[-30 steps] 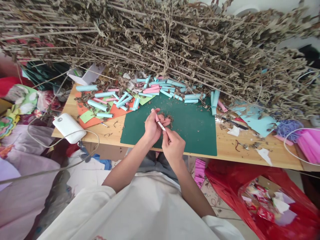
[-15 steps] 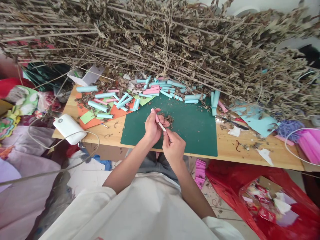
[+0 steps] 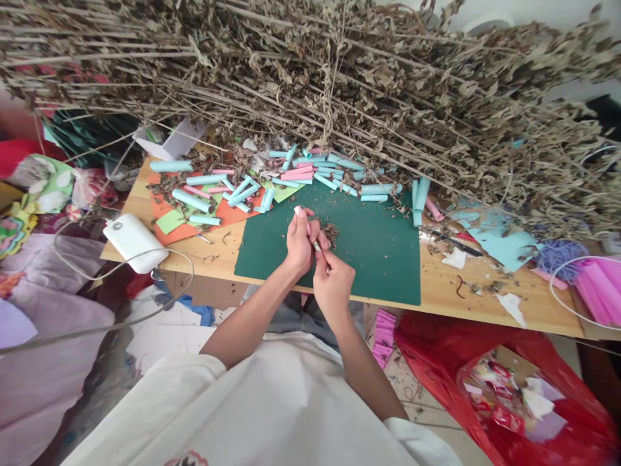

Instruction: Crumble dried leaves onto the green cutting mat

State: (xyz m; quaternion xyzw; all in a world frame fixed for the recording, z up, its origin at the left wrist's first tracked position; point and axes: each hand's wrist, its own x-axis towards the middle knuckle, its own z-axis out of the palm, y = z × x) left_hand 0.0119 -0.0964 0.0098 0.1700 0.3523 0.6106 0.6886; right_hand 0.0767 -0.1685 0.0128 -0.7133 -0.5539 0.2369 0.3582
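Observation:
Over the green cutting mat (image 3: 378, 252), my left hand (image 3: 301, 243) is closed around a small pink paper tube (image 3: 309, 228), most of it covered by my fingers. My right hand (image 3: 334, 281) pinches a thin whitish stick (image 3: 317, 246) at the tube's lower end. Whether the stick sits inside the tube or only against it, I cannot tell. Just beyond my fingers lies a small heap of crumbled dry leaves (image 3: 330, 233) on the mat.
Several blue paper rolls (image 3: 191, 200) and pink ones lie along the mat's far edge, beneath a large pile of dried stalks (image 3: 291, 77). A white power bank (image 3: 136, 243) with a cable is at the left. A red plastic bag (image 3: 436, 343) stands below the table's right side.
My left fingers have curled further over the pink tube, hiding more of it. Less of the whitish stick shows between my hands. The view has shifted slightly.

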